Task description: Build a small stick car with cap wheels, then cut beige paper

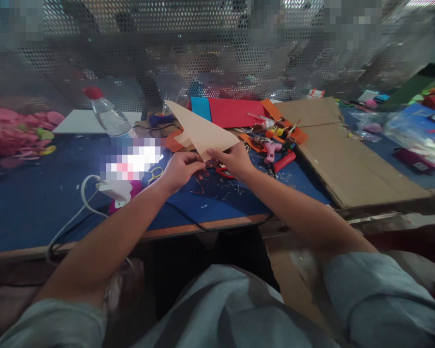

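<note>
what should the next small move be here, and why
Probably to steady the paper with the right hand while the left hand works at the near corner: the right thumb lies on the sheet by that corner, the left hand's fingertips are right beside it, and neither hand is on the far end.

Shirt (224,309): we wear pale grey-blue cloth, creased, with darker folds.
Left sleeve (58,321): our same grey-blue, loose, rolled or short, we cannot tell which.
Right sleeve (377,299): matching and wide; a thin dark line curves across it, seam or cord unclear to us.
Trousers (248,253): ours are black.
Left hand (184,170): bare.
Right hand (235,159): bare, like both our forearms (130,227).
</note>
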Motion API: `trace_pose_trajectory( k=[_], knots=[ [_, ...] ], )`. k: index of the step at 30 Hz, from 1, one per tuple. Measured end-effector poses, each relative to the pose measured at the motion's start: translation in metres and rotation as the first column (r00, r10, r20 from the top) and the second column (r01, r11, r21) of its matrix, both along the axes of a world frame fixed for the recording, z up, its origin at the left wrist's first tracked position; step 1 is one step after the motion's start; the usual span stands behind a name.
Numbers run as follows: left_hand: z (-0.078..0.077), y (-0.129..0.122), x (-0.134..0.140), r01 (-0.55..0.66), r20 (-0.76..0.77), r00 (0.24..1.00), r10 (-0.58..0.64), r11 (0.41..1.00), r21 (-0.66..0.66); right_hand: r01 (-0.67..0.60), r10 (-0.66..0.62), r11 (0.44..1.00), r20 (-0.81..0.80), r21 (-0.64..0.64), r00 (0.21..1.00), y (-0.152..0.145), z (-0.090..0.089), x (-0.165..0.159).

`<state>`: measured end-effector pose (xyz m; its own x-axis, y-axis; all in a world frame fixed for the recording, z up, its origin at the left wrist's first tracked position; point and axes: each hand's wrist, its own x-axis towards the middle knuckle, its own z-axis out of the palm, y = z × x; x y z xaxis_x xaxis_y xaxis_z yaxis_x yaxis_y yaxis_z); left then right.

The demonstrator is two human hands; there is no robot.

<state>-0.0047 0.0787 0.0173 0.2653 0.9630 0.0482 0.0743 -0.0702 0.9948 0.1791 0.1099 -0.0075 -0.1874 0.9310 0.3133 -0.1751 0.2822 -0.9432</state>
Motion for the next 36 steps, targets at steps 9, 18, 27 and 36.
trace_pose_trajectory(
  k=[9, 18, 27, 36],
  knots=[
    [-0.0008, 0.0007, 0.0003, -0.010, 0.032, 0.999, 0.010, 1.000, 0.012, -0.007, 0.007, 0.999, -0.018, 0.036, 1.000, 0.0018, -0.0024, 0.0004],
    [-0.0001, -0.0003, 0.0002, -0.010, 0.022, 1.000, 0.010, 1.000, 0.008, -0.015, 0.017, 0.999, -0.034, 0.043, 0.999, 0.0020, -0.0033, 0.0007],
    [0.0017, -0.0014, 0.0012, -0.025, 0.026, 0.999, 0.025, 1.000, 0.002, -0.012, 0.012, 0.999, -0.005, 0.043, 1.000, 0.0024, -0.0057, 0.0013],
    [0.0002, -0.0005, -0.0002, 0.010, 0.085, 0.996, -0.007, 0.999, -0.038, -0.002, 0.002, 0.999, -0.003, 0.038, 1.000, 0.0004, -0.0033, 0.0015]
  ],
)
